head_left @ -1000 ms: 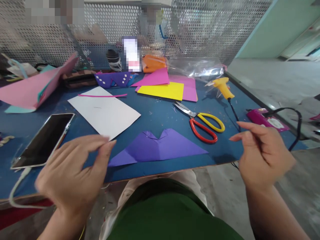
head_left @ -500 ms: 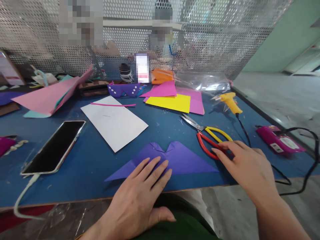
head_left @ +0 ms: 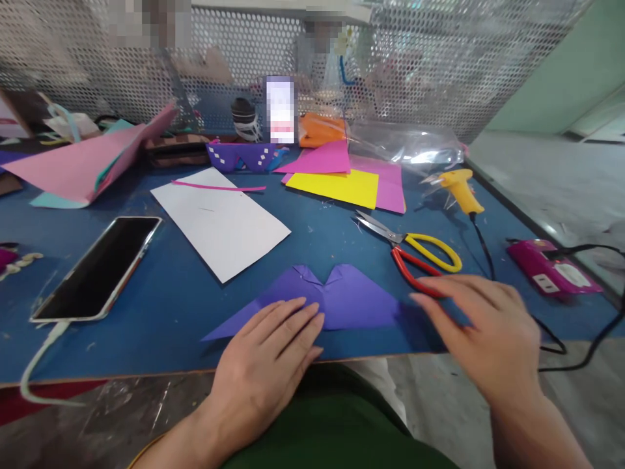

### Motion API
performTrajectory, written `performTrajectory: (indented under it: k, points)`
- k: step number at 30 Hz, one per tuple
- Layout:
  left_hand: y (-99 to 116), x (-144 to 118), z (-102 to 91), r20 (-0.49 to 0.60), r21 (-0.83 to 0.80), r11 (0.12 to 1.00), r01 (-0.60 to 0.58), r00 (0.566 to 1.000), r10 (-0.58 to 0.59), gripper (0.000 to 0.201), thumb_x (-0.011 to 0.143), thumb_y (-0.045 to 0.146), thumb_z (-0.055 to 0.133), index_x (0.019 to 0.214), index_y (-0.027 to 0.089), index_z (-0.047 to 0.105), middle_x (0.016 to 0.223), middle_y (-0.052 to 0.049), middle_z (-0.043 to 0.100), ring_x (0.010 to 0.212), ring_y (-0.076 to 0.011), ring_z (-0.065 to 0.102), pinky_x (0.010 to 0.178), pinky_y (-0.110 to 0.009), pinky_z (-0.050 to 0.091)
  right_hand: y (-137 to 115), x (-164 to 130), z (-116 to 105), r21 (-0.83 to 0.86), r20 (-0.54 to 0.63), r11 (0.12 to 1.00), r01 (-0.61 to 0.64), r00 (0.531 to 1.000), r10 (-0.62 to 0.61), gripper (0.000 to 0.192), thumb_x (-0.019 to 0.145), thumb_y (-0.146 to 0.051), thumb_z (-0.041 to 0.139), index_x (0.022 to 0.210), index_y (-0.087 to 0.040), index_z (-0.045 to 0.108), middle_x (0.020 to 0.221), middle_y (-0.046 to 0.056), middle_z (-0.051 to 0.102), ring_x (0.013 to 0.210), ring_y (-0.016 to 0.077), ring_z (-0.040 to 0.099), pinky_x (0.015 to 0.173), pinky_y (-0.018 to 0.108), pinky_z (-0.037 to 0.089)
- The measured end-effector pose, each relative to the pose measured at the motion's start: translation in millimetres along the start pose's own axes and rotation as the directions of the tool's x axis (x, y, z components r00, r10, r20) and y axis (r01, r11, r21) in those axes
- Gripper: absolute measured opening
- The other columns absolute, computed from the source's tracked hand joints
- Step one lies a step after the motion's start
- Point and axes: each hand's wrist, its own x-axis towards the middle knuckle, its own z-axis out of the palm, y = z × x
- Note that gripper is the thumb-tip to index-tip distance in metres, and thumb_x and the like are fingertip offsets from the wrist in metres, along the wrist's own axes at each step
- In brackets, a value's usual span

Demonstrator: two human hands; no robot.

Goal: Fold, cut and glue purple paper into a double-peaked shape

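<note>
A folded purple paper (head_left: 342, 299) shaped like a wide triangle with a notch on top lies near the front edge of the blue table (head_left: 303, 234). My left hand (head_left: 266, 361) lies flat with its fingers spread on the paper's left half. My right hand (head_left: 481, 329) hovers open over the paper's right tip, fingers pointing left, just in front of the red and yellow scissors (head_left: 415, 251). Neither hand grips anything.
A white sheet (head_left: 219, 221) with a pink strip, a phone (head_left: 97, 267) on a cable, a yellow glue gun (head_left: 459, 189), yellow and magenta sheets (head_left: 351, 182), purple paper glasses (head_left: 241, 156) and a magenta device (head_left: 551, 273) lie around. A perforated screen stands behind, with people beyond it.
Both hands came down from in front of me. The left one settled flat on the purple paper; the right one moved from the scissors' handles toward the paper's right tip.
</note>
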Motion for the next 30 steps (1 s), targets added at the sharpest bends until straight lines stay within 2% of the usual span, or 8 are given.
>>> performTrajectory:
  k: [2,4,8,12,15,21,26,30]
  points:
    - [1,1,-0.2,-0.03,-0.002,0.999,0.043,0.999,-0.043,0.023,0.098,0.017,0.057,0.116,0.013,0.071,0.115,-0.005,0.077,0.109,-0.0213,0.07,0.093,-0.036,0.057,-21,1,-3,0.153,0.073,0.976,0.155,0.983,-0.168,0.011,0.097,-0.027,0.064,0.104,-0.021,0.068,0.09,0.005,0.073,0.08,0.0207,0.069,0.075,0.037,0.049]
    - [1,3,-0.4,-0.026,0.003,0.999,0.054,0.998,-0.054,0.022,0.098,0.016,0.057,0.114,0.013,0.072,0.112,-0.005,0.078,0.105,-0.0222,0.072,0.088,-0.037,0.059,-38,2,-2,0.232,0.109,0.947,0.222,0.962,-0.252,0.011,0.097,-0.021,0.063,0.105,-0.018,0.069,0.093,0.005,0.075,0.084,0.0194,0.07,0.08,0.037,0.05]
    - [0,8,-0.4,0.001,0.035,0.999,0.021,1.0,-0.021,0.02,0.098,0.016,0.058,0.109,0.013,0.074,0.109,-0.006,0.079,0.101,-0.0231,0.074,0.083,-0.037,0.06,-55,7,8,0.23,0.161,0.9,0.371,0.897,-0.411,0.021,0.096,-0.011,0.057,0.111,-0.013,0.071,0.107,0.009,0.076,0.1,0.0214,0.07,0.091,0.04,0.052]
    - [-2,11,-2.5,0.032,0.059,0.998,-0.015,0.999,0.013,0.016,0.095,0.015,0.062,0.106,0.015,0.075,0.109,-0.004,0.079,0.1,-0.0225,0.075,0.087,-0.038,0.059,-61,16,13,0.215,0.15,0.841,0.496,0.834,-0.53,0.026,0.097,-0.007,0.049,0.102,-0.01,0.075,0.1,0.011,0.077,0.095,0.0227,0.07,0.086,0.039,0.055]
    - [-2,13,-4.3,0.049,0.061,0.998,-0.025,0.999,0.022,0.016,0.095,0.016,0.062,0.105,0.016,0.075,0.109,-0.003,0.079,0.098,-0.022,0.075,0.088,-0.038,0.058,-66,19,14,0.189,0.13,0.828,0.527,0.823,-0.553,0.026,0.094,-0.004,0.05,0.097,-0.006,0.076,0.097,0.014,0.077,0.093,0.0261,0.071,0.082,0.04,0.056]
    - [-2,10,-3.0,0.063,0.072,0.997,-0.04,0.997,0.035,0.017,0.096,0.015,0.061,0.106,0.015,0.075,0.112,-0.003,0.078,0.102,-0.0223,0.074,0.09,-0.038,0.057,-69,12,13,0.319,0.157,0.859,0.4,0.872,-0.464,0.023,0.093,-0.006,0.054,0.105,-0.003,0.074,0.103,0.016,0.076,0.101,0.0287,0.07,0.09,0.043,0.054]
    - [-7,9,-2.4,0.121,0.116,0.984,-0.137,0.985,0.123,0.022,0.098,0.011,0.055,0.11,0.011,0.074,0.112,-0.006,0.078,0.101,-0.0228,0.074,0.091,-0.04,0.056,-71,19,8,0.313,0.18,0.852,0.42,0.855,-0.487,0.024,0.091,-0.002,0.053,0.099,-0.003,0.075,0.097,0.017,0.076,0.092,0.0284,0.071,0.082,0.042,0.056]
    - [-7,13,-3.5,0.065,0.096,0.991,-0.096,0.994,0.09,0.015,0.096,0.015,0.062,0.102,0.014,0.075,0.106,-0.003,0.08,0.097,-0.0206,0.075,0.089,-0.037,0.058,-76,24,7,0.284,0.197,0.859,0.426,0.851,-0.487,0.026,0.09,-0.001,0.051,0.096,-0.004,0.076,0.094,0.017,0.076,0.087,0.0282,0.071,0.076,0.041,0.056]
